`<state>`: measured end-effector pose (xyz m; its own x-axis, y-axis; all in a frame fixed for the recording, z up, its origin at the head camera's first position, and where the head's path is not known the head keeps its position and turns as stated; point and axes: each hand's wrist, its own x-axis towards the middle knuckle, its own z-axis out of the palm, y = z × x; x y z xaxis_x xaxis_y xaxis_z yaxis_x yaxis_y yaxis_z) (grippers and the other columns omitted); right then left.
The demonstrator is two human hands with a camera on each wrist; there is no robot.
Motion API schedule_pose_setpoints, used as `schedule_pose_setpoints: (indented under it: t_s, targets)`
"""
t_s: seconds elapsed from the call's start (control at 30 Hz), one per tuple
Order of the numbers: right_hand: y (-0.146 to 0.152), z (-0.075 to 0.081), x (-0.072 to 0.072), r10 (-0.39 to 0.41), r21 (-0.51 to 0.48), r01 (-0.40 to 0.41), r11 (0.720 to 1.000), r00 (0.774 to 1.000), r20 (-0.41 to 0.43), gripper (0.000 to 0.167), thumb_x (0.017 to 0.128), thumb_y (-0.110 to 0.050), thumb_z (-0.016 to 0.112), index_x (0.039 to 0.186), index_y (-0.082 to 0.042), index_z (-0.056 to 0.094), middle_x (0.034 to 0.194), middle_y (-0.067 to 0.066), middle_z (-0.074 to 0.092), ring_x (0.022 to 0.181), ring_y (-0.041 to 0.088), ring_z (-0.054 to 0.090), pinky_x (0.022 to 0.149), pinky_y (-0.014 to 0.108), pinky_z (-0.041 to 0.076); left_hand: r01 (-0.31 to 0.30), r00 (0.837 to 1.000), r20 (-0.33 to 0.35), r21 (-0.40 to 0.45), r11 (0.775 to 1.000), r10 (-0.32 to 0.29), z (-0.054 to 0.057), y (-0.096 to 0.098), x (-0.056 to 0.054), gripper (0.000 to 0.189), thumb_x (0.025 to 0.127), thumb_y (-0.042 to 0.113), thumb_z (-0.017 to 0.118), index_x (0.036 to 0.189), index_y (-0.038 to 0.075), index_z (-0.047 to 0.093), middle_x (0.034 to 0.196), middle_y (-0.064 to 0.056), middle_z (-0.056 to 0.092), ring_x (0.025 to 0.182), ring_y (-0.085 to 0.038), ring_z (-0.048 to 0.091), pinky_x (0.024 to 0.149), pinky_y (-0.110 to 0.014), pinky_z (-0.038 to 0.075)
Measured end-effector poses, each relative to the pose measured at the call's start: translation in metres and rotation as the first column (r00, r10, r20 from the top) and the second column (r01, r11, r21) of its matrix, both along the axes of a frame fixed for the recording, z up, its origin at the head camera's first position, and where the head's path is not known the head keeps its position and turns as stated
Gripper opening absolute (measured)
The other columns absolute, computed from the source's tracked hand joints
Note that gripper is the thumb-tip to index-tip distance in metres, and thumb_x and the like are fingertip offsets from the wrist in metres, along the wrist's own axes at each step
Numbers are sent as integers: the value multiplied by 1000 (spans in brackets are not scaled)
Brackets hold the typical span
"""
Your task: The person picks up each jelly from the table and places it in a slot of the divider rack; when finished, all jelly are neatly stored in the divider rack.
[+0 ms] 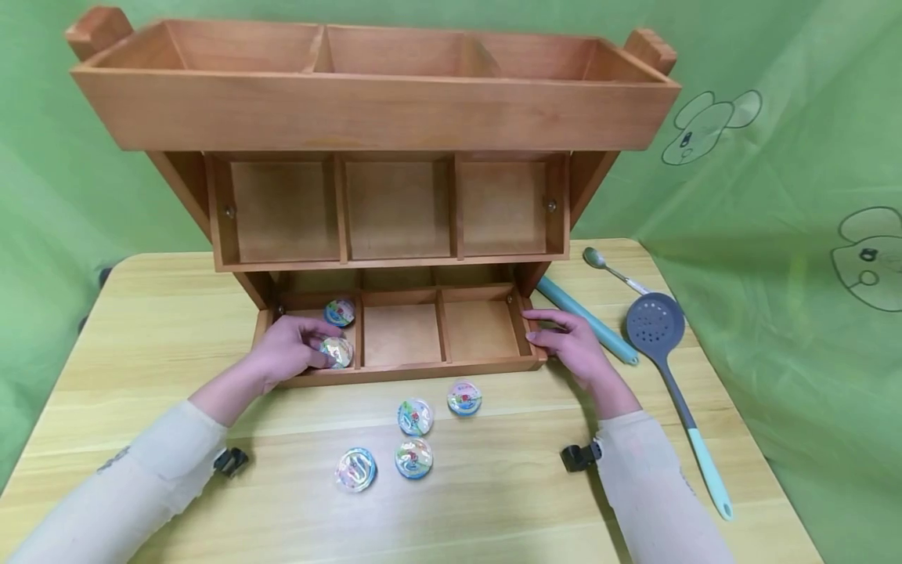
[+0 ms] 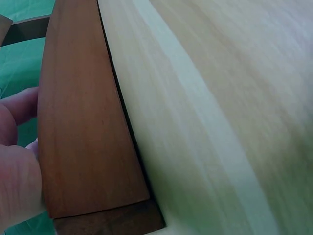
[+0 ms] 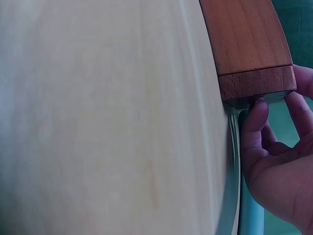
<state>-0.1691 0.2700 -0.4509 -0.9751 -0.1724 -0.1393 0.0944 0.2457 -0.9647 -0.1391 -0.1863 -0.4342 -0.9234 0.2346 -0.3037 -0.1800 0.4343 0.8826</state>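
Note:
A tiered wooden rack (image 1: 387, 374) stands on the table. My left hand (image 1: 292, 345) is in the left compartment of its bottom tray, pinching a small round pack (image 1: 338, 352) with a shiny film top. Behind that pack lies another round pack (image 1: 340, 312) with a blue rim. My right hand (image 1: 574, 348) holds the tray's right end; in the right wrist view the thumb (image 3: 256, 115) presses the outer side and another finger reaches its top edge. The left wrist view shows the left hand (image 2: 19, 176) behind the tray's front board, which hides the pack.
Several similar packs (image 1: 413, 458) lie on the table (image 1: 507, 501) before the rack. To the right are a teal stick (image 1: 588, 319), a spoon (image 1: 606, 266) and a grey skimmer (image 1: 655, 325) with a mint handle. Two wider trays (image 1: 380, 110) overhang the bottom one.

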Motion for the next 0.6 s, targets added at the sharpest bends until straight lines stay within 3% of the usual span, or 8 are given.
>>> schedule_pose_setpoints:
  t_s: [0.37,0.6]
  targets:
    - [2,-1,0,-5,3,5,1000,1000,-2,43,91,-4,71,132,2,62,110,27,61,75,12,62,63,25,53,94,995,-22,20,995,-94,1,2,0,43,84,-5,72,126,-5,63,104,-15,63,96,-28,56,79,-32,53]
    - [0,1,0,-14,-7,15,1000,1000,17,43,91,-1,70,132,4,61,122,25,57,72,10,59,62,24,52,87,992,-89,-9,996,-88,0,1,4,45,83,-2,73,127,-4,63,110,-16,65,100,-29,59,84,-36,52]
